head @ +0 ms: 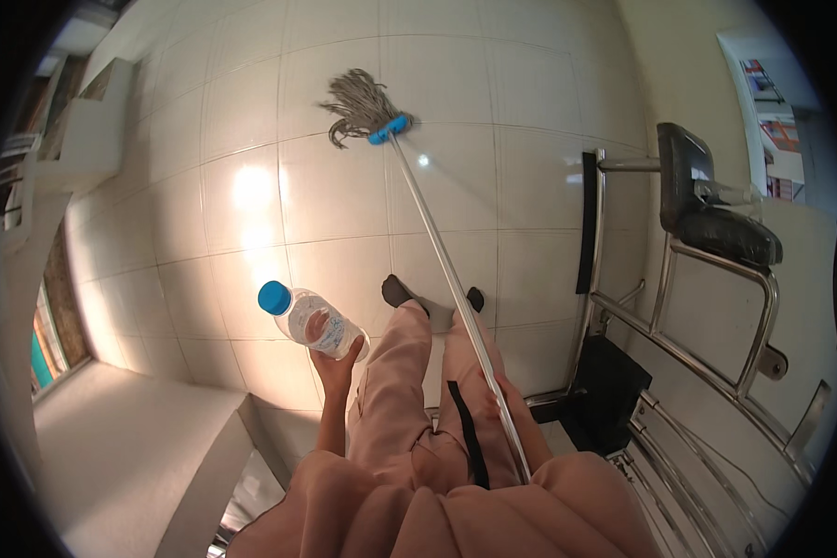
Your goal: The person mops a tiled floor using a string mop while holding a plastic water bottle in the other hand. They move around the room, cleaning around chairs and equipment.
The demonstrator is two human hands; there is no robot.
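A clear plastic bottle with a blue cap is gripped near its base by my left hand; it tilts, cap towards the upper left, and its label bears writing. My right hand is closed round the metal handle of a string mop beside my right thigh. The handle runs up the view to a blue mop clamp, from which grey mop strings fan out to the left on the tiled floor. The handle's near end is hidden by my clothing. A black strap lies over my trousers.
Pale floor tiles lie around my feet. At the right stands a metal-framed piece of equipment with black padding, a clear plastic item resting on it. A pale ledge is at the lower left, and an angular white block at the upper left.
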